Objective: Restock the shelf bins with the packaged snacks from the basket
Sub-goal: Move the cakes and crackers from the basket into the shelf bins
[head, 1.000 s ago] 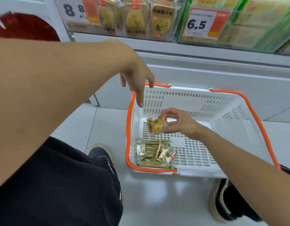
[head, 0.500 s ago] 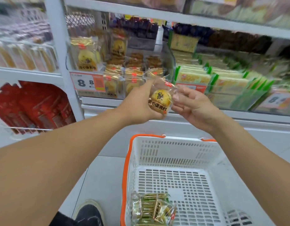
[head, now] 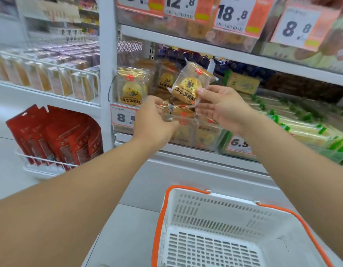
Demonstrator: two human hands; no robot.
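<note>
My right hand [head: 221, 107] pinches a clear packet with a yellow egg-yolk pastry [head: 187, 87] by its right edge. It holds the packet tilted, just above the clear shelf bin [head: 203, 137] that carries the 8.8 price tag [head: 123, 117]. My left hand [head: 154, 121] is at the bin's front, its fingers curled round the packets lying on top [head: 176, 112]. More of the same pastry packets [head: 132, 87] stand upright at the bin's left. The white basket with the orange rim [head: 232, 198] sits on the floor below; the part of its floor in view shows no packets.
A bin of green-edged packets [head: 301, 128] with a 6.5 tag sits to the right. Red pouches [head: 57, 135] stand in a wire rack at the lower left. The shelf above [head: 205, 46] carries tags 12.8, 18.8 and 8.8. A white upright post [head: 107, 74] borders the bin.
The packet was lifted out of the basket and up to the shelf. My left hand has let go of it and dropped onto the packets in the bin. The view has tilted upward.
</note>
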